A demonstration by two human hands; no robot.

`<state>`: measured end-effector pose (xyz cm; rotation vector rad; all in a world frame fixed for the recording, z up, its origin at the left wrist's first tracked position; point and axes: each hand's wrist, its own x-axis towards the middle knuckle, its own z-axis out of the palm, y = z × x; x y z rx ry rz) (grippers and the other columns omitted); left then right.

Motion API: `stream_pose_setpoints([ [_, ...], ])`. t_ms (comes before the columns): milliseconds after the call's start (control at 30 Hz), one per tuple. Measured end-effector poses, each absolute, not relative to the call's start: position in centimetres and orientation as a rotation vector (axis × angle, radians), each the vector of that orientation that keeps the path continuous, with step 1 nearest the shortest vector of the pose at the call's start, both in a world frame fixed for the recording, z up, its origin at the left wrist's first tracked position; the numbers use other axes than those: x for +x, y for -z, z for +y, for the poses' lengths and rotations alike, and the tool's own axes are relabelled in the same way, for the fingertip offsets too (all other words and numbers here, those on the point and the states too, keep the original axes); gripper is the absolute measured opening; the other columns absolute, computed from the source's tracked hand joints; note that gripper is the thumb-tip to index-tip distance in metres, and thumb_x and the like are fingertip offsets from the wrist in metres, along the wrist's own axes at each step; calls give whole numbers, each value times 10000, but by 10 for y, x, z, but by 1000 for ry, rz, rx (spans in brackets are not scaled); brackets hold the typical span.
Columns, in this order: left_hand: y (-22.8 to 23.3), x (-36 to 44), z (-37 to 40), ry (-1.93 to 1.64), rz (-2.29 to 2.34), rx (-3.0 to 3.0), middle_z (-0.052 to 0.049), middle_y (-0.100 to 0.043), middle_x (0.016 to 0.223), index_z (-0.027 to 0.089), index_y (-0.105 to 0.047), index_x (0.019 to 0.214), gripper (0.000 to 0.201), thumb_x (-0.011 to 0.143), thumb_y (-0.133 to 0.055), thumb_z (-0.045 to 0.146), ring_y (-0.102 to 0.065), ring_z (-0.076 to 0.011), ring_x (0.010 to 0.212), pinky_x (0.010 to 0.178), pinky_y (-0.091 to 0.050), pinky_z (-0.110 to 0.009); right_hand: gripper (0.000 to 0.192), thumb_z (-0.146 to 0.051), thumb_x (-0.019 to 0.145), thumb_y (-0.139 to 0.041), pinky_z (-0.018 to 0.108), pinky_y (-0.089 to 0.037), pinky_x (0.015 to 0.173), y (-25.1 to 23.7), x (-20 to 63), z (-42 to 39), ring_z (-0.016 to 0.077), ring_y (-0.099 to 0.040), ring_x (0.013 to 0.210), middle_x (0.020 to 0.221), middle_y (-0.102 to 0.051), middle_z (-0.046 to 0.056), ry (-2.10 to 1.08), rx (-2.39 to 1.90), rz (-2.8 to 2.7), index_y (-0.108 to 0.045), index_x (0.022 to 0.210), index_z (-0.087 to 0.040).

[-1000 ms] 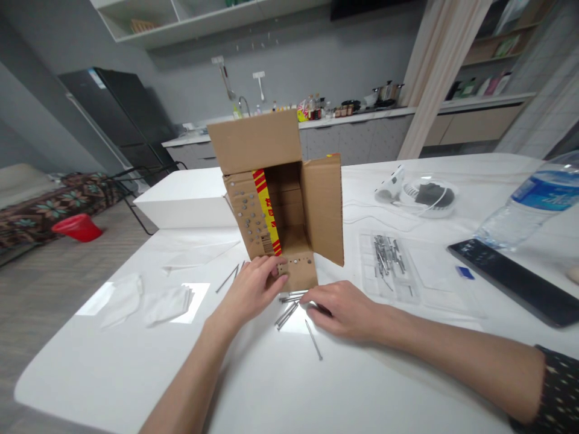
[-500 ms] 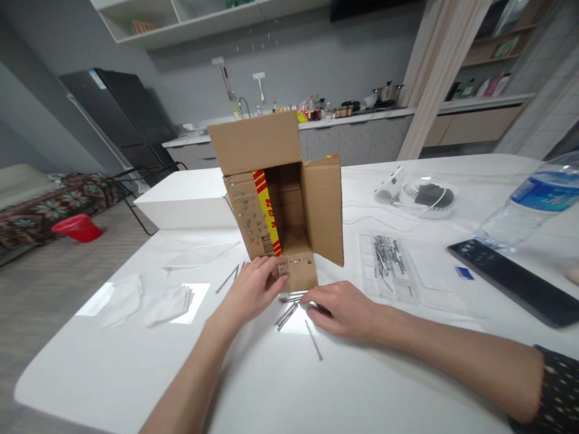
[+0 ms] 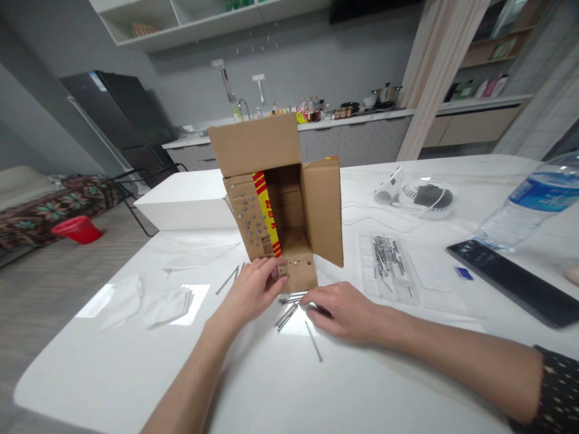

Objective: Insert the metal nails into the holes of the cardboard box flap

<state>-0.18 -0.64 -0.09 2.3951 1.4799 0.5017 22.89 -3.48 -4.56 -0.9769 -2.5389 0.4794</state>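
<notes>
An upright cardboard box [image 3: 253,144] stands with its flaps spread. Its left flap [image 3: 246,211] bears several nail heads, and its bottom flap [image 3: 301,278] shows holes and a few nail heads. My left hand [image 3: 257,282] rests against the lower left of the box, thumb and fingers apart at the bottom flap's edge; its outer fingertips are partly hidden. Loose metal nails [image 3: 286,316] lie in front of the box. My right hand [image 3: 339,307] lies on the table, its fingertips touching the pile, thumb apart from the index finger. A single nail [image 3: 313,341] lies nearer me.
A clear plastic case [image 3: 384,265] with several nails lies right of the box. Beyond it are a dark phone-like slab [image 3: 511,280], a water bottle [image 3: 534,199] and a white round basket [image 3: 427,196]. White tissues [image 3: 165,305] and a white box [image 3: 187,205] are on the left.
</notes>
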Motion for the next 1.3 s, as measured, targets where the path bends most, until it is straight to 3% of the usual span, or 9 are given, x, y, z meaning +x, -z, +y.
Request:
stream_pose_setpoints([
  [1300,0,-2,-7,-473,1462,2420,-28,-675,828,225,-629,1192,283,931,-553,304,-621,-236,858,748,-460,-339,232,-205,929,-500,266,-417,674,46,227,-35,173,-669,747,870,-743,23,-524,-995,-2497,-682,1073,-211],
])
